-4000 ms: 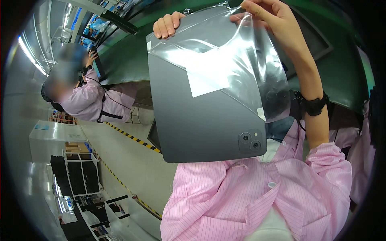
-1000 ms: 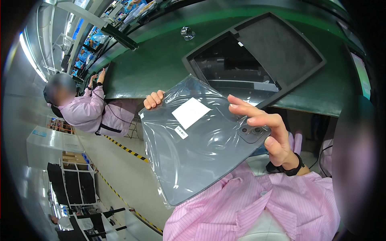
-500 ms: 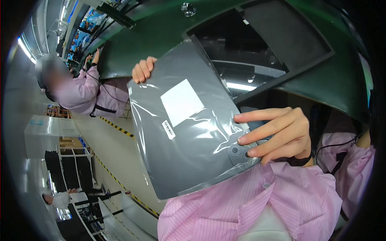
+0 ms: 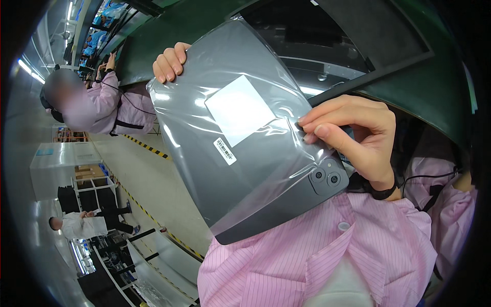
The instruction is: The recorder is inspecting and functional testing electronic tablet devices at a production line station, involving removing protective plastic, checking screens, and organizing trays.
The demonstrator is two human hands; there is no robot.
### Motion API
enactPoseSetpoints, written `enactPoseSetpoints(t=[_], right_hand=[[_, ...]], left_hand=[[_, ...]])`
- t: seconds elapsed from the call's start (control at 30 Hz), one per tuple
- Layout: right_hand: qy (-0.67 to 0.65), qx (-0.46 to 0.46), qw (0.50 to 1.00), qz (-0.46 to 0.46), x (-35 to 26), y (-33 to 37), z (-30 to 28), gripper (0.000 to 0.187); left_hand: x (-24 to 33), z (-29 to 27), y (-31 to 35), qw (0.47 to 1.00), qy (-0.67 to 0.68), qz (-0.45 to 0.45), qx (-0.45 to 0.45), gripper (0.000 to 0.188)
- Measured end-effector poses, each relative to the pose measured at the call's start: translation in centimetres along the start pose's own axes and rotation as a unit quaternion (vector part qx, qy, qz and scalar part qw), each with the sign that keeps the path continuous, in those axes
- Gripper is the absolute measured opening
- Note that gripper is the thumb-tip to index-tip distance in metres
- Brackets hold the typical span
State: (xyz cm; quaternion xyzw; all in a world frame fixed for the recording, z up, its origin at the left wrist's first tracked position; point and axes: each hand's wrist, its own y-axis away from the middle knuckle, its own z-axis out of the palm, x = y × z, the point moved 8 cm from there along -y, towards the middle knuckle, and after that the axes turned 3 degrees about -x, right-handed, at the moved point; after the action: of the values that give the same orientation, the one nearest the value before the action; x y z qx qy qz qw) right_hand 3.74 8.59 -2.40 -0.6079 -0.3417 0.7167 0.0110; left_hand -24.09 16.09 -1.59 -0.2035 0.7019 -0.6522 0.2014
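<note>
A dark grey tablet (image 4: 276, 220) is tilted in front of my chest, its back with a camera bump facing me. A clear plastic sleeve (image 4: 186, 148) covers most of it; the camera end is bare. A white square (image 4: 240, 110) and a small barcode label (image 4: 225, 151) show on the back. My left hand (image 4: 171, 62) is closed over the far left edge, fingers on top and thumb hidden behind. My right hand (image 4: 363, 130) pinches the sleeve at the tablet's right edge, above the cameras.
Behind the tablet, a dark framed panel (image 4: 327, 46) with a glossy surface lies on a green worktable (image 4: 169, 38). At left a co-worker in pink (image 4: 102, 105) is beside the table. Farther off, a person in a white top (image 4: 84, 225) is near racks and striped floor tape (image 4: 146, 147).
The sleeve has slid back from the camera end, baring that strip of the tablet. My right hand went from spread fingers near the cameras to a pinch higher up. The tablet shifted slightly.
</note>
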Motion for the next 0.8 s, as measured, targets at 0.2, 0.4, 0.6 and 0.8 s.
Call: enactPoseSetpoints(t=[0.2,0.4,0.6,0.8], right_hand=[[-0.004,-0.022,0.999,-0.036,-0.2,0.4,-0.3,0.006],[-0.001,-0.141,0.972,-0.189,-3.4,0.9,-0.2,0.021],[-0.17,-0.167,0.954,-0.181,-1.9,-0.9,2.5,0.01],[-0.249,-0.219,0.926,-0.182,-1.7,-2.1,3.6,0.018]], left_hand=[[1.0,-0.3,1.3,1.0,-0.02,-0.002,0.006,0.011],[3.0,-2.0,4.2,0.997,0.004,0.018,0.081,0.014],[2.0,-2.0,7.1,0.992,0.045,-0.023,0.113,0.014],[0.7,-0.9,9.4,0.985,0.071,-0.021,0.156,0.015]])
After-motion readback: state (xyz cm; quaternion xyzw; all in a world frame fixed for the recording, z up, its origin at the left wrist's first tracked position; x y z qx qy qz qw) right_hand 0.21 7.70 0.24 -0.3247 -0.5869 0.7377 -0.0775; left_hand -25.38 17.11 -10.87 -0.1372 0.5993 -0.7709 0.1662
